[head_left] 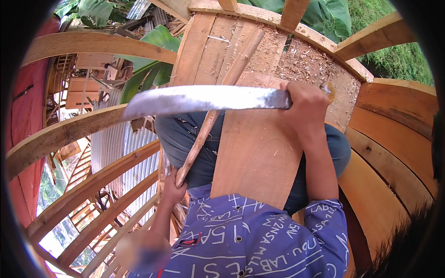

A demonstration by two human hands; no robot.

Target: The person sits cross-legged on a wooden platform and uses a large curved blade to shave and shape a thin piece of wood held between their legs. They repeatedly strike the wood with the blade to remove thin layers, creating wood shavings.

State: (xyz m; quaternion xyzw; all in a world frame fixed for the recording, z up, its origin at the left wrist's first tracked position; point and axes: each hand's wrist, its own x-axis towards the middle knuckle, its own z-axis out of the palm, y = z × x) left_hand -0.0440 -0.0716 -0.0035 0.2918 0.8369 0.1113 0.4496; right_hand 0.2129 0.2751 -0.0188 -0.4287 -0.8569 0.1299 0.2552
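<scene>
My right hand (306,104) grips a machete (199,98) by its pale handle, which shows at the far side of the fist. The broad, shiny blade points left and passes above a long wooden stick (239,65). Lower left, my left hand (174,185) is closed round the near end of that stick. The stick slants away to the upper right, its far part over the planks. Across my lap lies a wide flat board (259,150), partly beneath my right forearm.
Wood shavings (303,62) cover the plank floor (197,51) ahead. Wooden rails (106,171) run along my left, and slatted planks (384,134) form a wall on my right. Banana leaves (153,51) and corrugated metal sheets (109,153) show beyond the left rails.
</scene>
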